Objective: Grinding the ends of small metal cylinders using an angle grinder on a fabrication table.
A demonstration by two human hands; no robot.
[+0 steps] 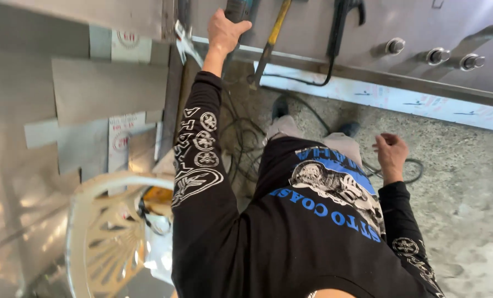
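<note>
The left hand (226, 30) is wrapped round a dark-bodied power tool (240, 10), likely heavy, rigid and best gripped at its barrel, while the right hand (391, 153) hangs loosely curled, empty.

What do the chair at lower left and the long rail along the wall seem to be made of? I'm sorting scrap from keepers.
The chair looks like moulded plastic, cream and glossy, judging by its one-piece pierced back. The rail looks like bare metal, likely steel, with a dull grey brushed sheen. The studs above it are shiny metal, possibly stainless.
</note>
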